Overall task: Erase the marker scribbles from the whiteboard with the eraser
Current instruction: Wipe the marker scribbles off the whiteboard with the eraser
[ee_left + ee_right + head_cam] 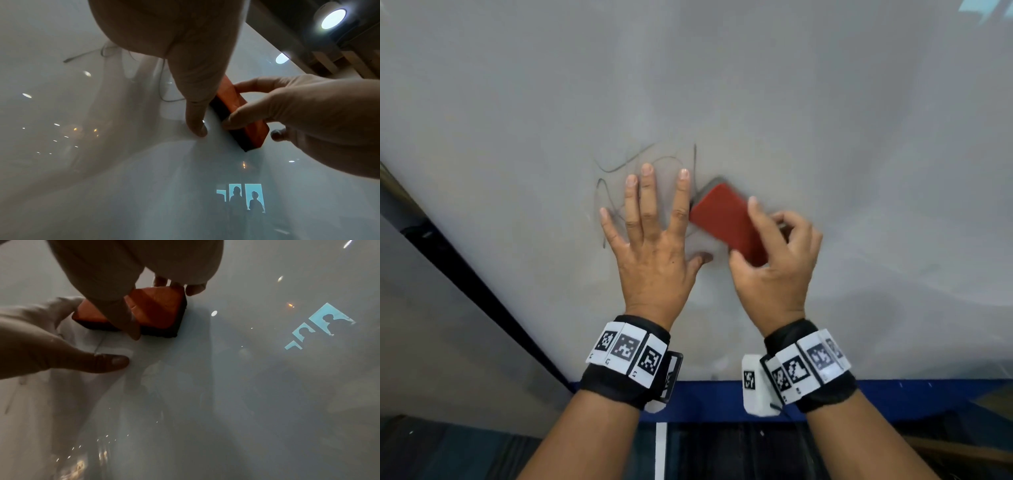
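The whiteboard [791,102] fills the head view, with thin dark marker scribbles [616,164] at its middle left. My left hand [650,222] lies flat on the board with fingers spread, covering part of the scribbles. Just to its right, my right hand [774,246] grips the red eraser [722,216] by its sides, thumb on the near edge and fingers on the far one. The eraser's dark felt face [160,332] sits against the board [226,386]. The eraser [242,113] touches my left index finger [681,202]. More scribble lines [86,55] show beyond my left palm.
A blue band [893,394] runs along the board's lower edge and a dark frame edge [482,291] slants down the left side. The glossy board reflects ceiling lights [333,18] and a bright window with silhouettes [244,198].
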The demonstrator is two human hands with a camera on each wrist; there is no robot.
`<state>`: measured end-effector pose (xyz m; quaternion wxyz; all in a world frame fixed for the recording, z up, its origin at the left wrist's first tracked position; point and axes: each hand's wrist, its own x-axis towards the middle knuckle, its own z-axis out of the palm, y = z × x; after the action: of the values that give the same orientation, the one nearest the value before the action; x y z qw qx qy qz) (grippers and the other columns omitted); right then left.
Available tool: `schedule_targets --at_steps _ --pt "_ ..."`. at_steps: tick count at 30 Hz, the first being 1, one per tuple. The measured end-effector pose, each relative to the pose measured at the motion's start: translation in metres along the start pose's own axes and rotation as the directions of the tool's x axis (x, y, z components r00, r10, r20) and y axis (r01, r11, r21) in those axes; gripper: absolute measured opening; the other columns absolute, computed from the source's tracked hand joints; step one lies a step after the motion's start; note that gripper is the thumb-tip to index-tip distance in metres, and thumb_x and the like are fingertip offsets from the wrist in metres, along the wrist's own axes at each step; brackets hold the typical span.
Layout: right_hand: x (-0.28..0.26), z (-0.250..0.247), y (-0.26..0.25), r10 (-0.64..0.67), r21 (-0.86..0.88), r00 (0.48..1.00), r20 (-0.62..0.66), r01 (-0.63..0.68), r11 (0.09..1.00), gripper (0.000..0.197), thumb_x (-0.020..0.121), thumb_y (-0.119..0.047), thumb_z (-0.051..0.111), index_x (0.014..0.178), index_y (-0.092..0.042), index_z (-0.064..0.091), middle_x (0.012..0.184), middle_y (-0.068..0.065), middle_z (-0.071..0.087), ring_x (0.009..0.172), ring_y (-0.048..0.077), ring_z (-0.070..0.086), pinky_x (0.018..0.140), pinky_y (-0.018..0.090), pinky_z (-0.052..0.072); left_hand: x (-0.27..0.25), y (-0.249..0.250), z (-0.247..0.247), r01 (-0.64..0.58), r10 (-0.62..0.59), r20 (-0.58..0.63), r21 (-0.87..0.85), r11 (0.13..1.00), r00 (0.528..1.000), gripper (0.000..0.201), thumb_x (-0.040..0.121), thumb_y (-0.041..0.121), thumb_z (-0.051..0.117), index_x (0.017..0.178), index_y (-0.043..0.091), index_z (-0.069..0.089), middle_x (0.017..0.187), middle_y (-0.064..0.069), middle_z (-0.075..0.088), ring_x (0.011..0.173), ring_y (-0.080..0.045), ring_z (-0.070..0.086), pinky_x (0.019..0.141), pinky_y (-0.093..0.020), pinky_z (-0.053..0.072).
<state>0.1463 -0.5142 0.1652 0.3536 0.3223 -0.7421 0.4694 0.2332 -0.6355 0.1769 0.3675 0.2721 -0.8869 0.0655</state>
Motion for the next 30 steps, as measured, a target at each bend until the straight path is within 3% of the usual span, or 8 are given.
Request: schedule_targets --at_steps 2,7,12,18,22,26,30 --pt "-0.004 -0.001 0.001 -0.009 -0.004 1.000 0.018 0.009 1.000 0.063 0.067 -0.012 0.076 0.128 -0.025 0.066 0.108 0.007 0.054 0.097 0.028 0.047 0.084 0.049 0.047 0.000 -0.003 0.002 -0.011 0.011 -0.016 0.005 1.000 1.000 0.132 0.064 0.065 0.079 0.157 0.031 -0.008 0.162 -0.013 -0.003 0.151 -0.032 0.002 0.112 -0.071 0.017" --pt "0.023 0.001 -0.003 0.058 0.012 0.983 -0.173 -0.057 0.998 0.065 0.067 -0.009 0.078 0.130 -0.020 0.065 0.107 0.011 0.052 0.096 0.028 0.046 0.088 0.041 0.048 0.001 -0.009 0.003 -0.044 0.045 -0.021 0.024 0.999 0.999 0.129 0.066 0.069 0.074 0.157 0.031 -0.009 0.161 -0.012 -0.001 0.151 -0.031 0.004 0.110 -0.074 0.015" --pt "-0.015 0.014 -0.007 0.047 -0.018 0.998 -0.042 -0.048 0.999 0.064 0.067 -0.012 0.079 0.129 -0.022 0.064 0.110 0.007 0.051 0.098 0.026 0.045 0.083 0.049 0.049 0.001 -0.013 0.005 -0.072 0.073 -0.039 0.003 0.997 0.997 0.128 0.066 0.066 0.077 0.157 0.031 -0.006 0.161 -0.012 0.000 0.150 -0.031 0.004 0.110 -0.074 0.015" --pt "0.015 0.009 -0.011 0.072 -0.009 0.984 -0.165 -0.074 0.997 0.064 0.068 -0.013 0.081 0.130 -0.021 0.063 0.109 0.011 0.052 0.098 0.025 0.045 0.088 0.042 0.049 0.002 -0.017 0.004 -0.090 0.091 -0.040 0.007 0.996 0.995 0.120 0.070 0.063 0.076 0.158 0.029 0.002 0.160 -0.012 0.001 0.150 -0.029 0.005 0.110 -0.074 0.016" --pt "-0.011 0.019 -0.018 0.091 -0.016 0.993 -0.070 -0.092 0.996 0.067 0.066 -0.013 0.081 0.130 -0.023 0.061 0.110 0.009 0.051 0.099 0.025 0.045 0.086 0.044 0.049 0.002 -0.019 0.002 -0.100 0.100 -0.037 0.005 0.995 0.994 0.120 0.067 0.058 0.080 0.158 0.029 0.006 0.160 -0.012 0.002 0.150 -0.029 0.005 0.109 -0.075 0.017" --pt "0.000 0.014 -0.017 0.074 -0.034 0.993 -0.088 -0.077 0.996 0.064 0.065 -0.016 0.081 0.126 -0.021 0.064 0.109 0.009 0.052 0.097 0.026 0.046 0.087 0.047 0.048 0.004 -0.027 -0.006 -0.076 0.076 -0.038 0.000 0.997 0.996 0.124 0.070 0.060 0.079 0.158 0.028 -0.002 0.160 -0.015 -0.001 0.150 -0.033 0.002 0.110 -0.074 0.014" --pt "0.013 0.014 -0.020 0.121 0.001 0.978 -0.167 -0.122 0.992 0.065 0.067 -0.019 0.083 0.128 -0.016 0.062 0.111 0.013 0.052 0.100 0.026 0.046 0.092 0.040 0.046 0.009 -0.047 -0.014 0.048 -0.048 -0.008 -0.011 0.999 0.999 0.136 0.065 0.069 0.077 0.156 0.028 -0.015 0.159 -0.015 -0.010 0.150 -0.037 -0.002 0.111 -0.074 0.010"
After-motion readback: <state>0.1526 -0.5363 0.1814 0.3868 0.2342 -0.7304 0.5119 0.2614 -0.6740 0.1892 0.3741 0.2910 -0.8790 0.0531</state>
